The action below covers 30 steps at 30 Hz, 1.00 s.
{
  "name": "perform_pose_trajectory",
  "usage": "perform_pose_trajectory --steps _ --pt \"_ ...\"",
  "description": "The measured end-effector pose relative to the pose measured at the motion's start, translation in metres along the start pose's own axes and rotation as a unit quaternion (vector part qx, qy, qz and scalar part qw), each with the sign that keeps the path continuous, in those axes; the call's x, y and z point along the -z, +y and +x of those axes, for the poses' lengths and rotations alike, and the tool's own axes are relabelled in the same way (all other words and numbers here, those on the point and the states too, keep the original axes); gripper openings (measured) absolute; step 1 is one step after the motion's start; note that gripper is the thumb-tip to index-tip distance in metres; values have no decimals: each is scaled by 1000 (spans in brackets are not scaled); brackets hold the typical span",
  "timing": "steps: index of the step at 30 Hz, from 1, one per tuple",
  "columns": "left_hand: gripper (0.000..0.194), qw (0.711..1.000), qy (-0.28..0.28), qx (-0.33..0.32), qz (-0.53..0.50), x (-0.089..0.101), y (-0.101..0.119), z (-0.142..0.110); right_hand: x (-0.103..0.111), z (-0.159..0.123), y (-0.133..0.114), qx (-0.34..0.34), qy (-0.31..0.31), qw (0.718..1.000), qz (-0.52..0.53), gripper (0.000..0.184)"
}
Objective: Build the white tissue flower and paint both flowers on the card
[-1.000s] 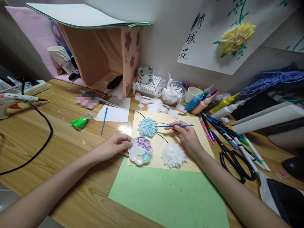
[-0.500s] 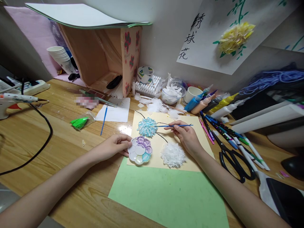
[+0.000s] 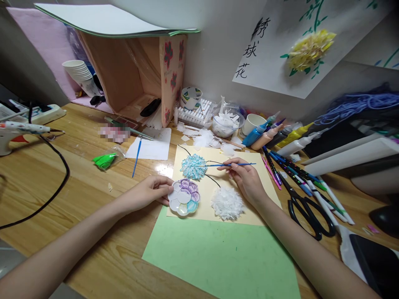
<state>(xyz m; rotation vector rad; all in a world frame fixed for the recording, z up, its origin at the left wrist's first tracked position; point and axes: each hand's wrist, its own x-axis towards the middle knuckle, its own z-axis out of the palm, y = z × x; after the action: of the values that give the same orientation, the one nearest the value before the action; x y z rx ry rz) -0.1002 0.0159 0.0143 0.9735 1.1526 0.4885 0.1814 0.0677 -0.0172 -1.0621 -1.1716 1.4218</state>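
Note:
My left hand (image 3: 156, 190) grips the left rim of a white flower-shaped paint palette (image 3: 178, 199), whose wells carry purple and turquoise paint. Between the closed fingers of my right hand (image 3: 242, 176) is a thin blue paintbrush (image 3: 241, 164), lying nearly level. Its tip reaches over a blue-tinted paper flower (image 3: 193, 167); whether it touches cannot be made out. Below my right hand sits a white paper flower (image 3: 228, 203). Both flowers rest on a cream sheet (image 3: 260, 160) with dark drawn lines, which overlaps a green sheet (image 3: 218, 257).
Black-handled scissors (image 3: 311, 216) and several pens (image 3: 293, 170) lie at the right, with paint bottles (image 3: 264, 135) behind. A bowl of paper scraps (image 3: 227, 122) stands at the back. Left are another paintbrush (image 3: 136, 158), a green packet (image 3: 106, 160) and a glue gun (image 3: 18, 131).
The brush in my right hand shifts very slightly, its rear end moving left and then back right. My left hand and the palette stay almost still.

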Motion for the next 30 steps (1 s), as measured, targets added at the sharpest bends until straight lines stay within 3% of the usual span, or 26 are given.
perform_pose_trajectory --steps 6,11,15,24,30 --pt "35 999 36 -10 5 3 11 -8 -8 -14 -12 120 14 992 20 16" --pt "31 994 103 -39 1 6 19 -14 -19 -34 -23 242 -107 960 -87 22" --pt "28 988 144 -48 -9 7 20 -15 -21 -42 -25 315 -150 916 -198 28" --pt "30 986 160 -43 -34 9 19 -13 -19 -44 -22 387 -163 868 -265 38" --pt "33 986 153 -60 -24 10 18 -14 -24 -47 -24 380 -167 868 -272 37"
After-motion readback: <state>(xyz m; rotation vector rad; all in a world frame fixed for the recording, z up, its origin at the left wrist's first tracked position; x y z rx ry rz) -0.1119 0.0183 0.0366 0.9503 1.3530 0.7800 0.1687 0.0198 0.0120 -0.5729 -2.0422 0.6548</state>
